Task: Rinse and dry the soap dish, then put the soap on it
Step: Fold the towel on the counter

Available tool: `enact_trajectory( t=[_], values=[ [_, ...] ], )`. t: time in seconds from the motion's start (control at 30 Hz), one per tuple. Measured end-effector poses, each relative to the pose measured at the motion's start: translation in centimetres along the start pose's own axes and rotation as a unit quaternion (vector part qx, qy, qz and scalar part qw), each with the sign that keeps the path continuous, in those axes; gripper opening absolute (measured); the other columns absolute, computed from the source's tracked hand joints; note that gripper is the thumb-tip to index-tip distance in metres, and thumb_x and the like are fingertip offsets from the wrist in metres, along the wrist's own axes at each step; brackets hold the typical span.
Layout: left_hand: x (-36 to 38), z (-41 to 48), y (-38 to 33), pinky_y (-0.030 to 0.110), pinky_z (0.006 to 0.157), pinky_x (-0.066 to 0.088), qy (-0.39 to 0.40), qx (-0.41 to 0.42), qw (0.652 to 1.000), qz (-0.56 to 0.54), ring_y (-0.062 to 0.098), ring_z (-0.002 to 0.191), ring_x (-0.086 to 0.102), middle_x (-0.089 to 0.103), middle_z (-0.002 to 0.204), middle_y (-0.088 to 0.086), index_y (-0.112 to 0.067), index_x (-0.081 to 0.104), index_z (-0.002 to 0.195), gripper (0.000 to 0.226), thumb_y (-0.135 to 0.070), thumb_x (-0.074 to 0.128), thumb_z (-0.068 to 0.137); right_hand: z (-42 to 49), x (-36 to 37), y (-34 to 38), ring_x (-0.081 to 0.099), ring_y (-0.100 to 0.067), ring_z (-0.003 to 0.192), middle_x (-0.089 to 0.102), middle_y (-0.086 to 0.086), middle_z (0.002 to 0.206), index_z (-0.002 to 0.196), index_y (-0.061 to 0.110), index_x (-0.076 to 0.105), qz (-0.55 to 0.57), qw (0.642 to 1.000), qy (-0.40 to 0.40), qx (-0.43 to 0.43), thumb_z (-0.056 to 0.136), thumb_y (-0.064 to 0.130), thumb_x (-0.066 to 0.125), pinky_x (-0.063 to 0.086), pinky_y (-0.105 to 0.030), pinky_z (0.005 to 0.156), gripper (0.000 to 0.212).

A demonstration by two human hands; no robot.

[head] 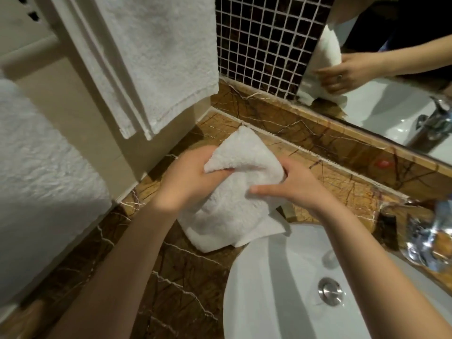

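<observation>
A white hand towel is bunched over the brown marble counter, left of the basin. My left hand grips its upper fold from the left, fingers tucked under the cloth. My right hand presses on the towel from the right, thumb laid across it. The soap dish is hidden; I cannot tell whether it is inside the towel. No soap bar shows clearly.
A white basin with a metal drain plug lies at the lower right. A crinkled plastic wrapper and a dark object sit on the counter at right. White towels hang at upper left. The mirror reflects the hands and tap.
</observation>
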State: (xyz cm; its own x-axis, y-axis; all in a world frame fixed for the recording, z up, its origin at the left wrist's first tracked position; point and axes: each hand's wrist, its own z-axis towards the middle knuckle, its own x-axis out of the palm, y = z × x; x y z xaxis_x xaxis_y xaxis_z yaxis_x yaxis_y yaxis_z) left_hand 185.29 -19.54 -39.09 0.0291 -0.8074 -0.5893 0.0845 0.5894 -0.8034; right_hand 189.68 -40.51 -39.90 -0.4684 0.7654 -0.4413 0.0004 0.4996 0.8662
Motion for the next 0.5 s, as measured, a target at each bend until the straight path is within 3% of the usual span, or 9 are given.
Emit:
enact_trajectory(
  t=[0.1, 0.17, 0.23, 0.3, 0.37, 0.43, 0.5],
  values=[
    [0.0, -0.4, 0.2, 0.037, 0.077, 0.052, -0.033, -0.022, 0.997, -0.066, 0.0, 0.089, 0.063, 0.068, 0.096, -0.013, -0.036, 0.065, 0.099, 0.02, -0.044, 0.058, 0.082, -0.6, 0.1, -1.7, 0.063, 0.008, 0.075, 0.07, 0.022, 0.085, 0.088, 0.042, 0.062, -0.001, 0.999, 0.008, 0.044, 0.052, 0.038, 0.089, 0.047, -0.01, 0.056, 0.045],
    [-0.1, -0.5, 0.1, 0.023, 0.071, 0.047, -0.068, -0.035, 0.991, -0.111, -0.008, 0.085, 0.061, 0.067, 0.091, -0.017, -0.043, 0.062, 0.091, 0.007, -0.039, 0.059, 0.085, -1.0, 0.5, -2.4, 0.068, 0.002, 0.068, 0.074, 0.018, 0.077, 0.084, 0.034, 0.067, 0.119, 0.991, -0.016, 0.058, 0.05, 0.033, 0.09, 0.05, -0.011, 0.051, 0.041],
    [-0.3, -0.5, -0.3, 0.018, 0.068, 0.049, -0.096, -0.047, 0.978, -0.18, -0.005, 0.085, 0.064, 0.07, 0.088, -0.014, -0.04, 0.064, 0.088, 0.007, -0.034, 0.06, 0.087, -1.3, 1.3, -3.0, 0.067, -0.013, 0.06, 0.074, 0.004, 0.068, 0.078, 0.019, 0.067, 0.307, 0.949, -0.018, 0.069, 0.046, 0.03, 0.09, 0.055, -0.021, 0.051, 0.041],
    [-0.5, -0.6, -0.6, 0.018, 0.066, 0.053, -0.11, -0.054, 0.954, -0.272, 0.004, 0.087, 0.068, 0.073, 0.09, -0.012, -0.033, 0.067, 0.093, 0.009, -0.031, 0.061, 0.087, -1.5, 2.2, -3.6, 0.066, -0.021, 0.071, 0.074, -0.004, 0.077, 0.077, 0.014, 0.065, 0.47, 0.881, 0.017, 0.055, 0.042, 0.031, 0.093, 0.058, -0.032, 0.066, 0.048],
    [-0.6, -0.5, -0.8, 0.016, 0.066, 0.052, -0.123, -0.053, 0.937, -0.321, 0.007, 0.09, 0.068, 0.073, 0.094, -0.011, -0.027, 0.065, 0.102, 0.015, -0.03, 0.06, 0.088, -1.9, 2.9, -3.3, 0.07, -0.022, 0.085, 0.074, -0.007, 0.091, 0.091, 0.009, 0.062, 0.539, 0.838, 0.077, 0.042, 0.045, 0.029, 0.093, 0.057, -0.035, 0.074, 0.059],
    [-0.7, -0.4, -0.8, 0.015, 0.066, 0.052, -0.12, -0.049, 0.938, -0.32, 0.005, 0.093, 0.068, 0.073, 0.097, -0.012, -0.026, 0.063, 0.106, 0.018, -0.031, 0.059, 0.089, -2.0, 3.5, -2.4, 0.07, -0.021, 0.093, 0.075, -0.006, 0.101, 0.106, 0.008, 0.062, 0.489, 0.865, 0.096, 0.051, 0.055, 0.018, 0.089, 0.057, -0.032, 0.074, 0.059],
    [-0.7, -0.2, -0.5, 0.016, 0.069, 0.051, -0.088, -0.075, 0.951, -0.285, 0.003, 0.095, 0.066, 0.071, 0.101, -0.011, -0.027, 0.063, 0.108, 0.022, -0.036, 0.056, 0.089, -1.8, 3.9, -1.5, 0.072, -0.02, 0.091, 0.076, -0.003, 0.099, 0.108, 0.014, 0.064, 0.42, 0.903, 0.041, 0.079, 0.064, 0.008, 0.081, 0.058, -0.028, 0.067, 0.048]
  ],
)
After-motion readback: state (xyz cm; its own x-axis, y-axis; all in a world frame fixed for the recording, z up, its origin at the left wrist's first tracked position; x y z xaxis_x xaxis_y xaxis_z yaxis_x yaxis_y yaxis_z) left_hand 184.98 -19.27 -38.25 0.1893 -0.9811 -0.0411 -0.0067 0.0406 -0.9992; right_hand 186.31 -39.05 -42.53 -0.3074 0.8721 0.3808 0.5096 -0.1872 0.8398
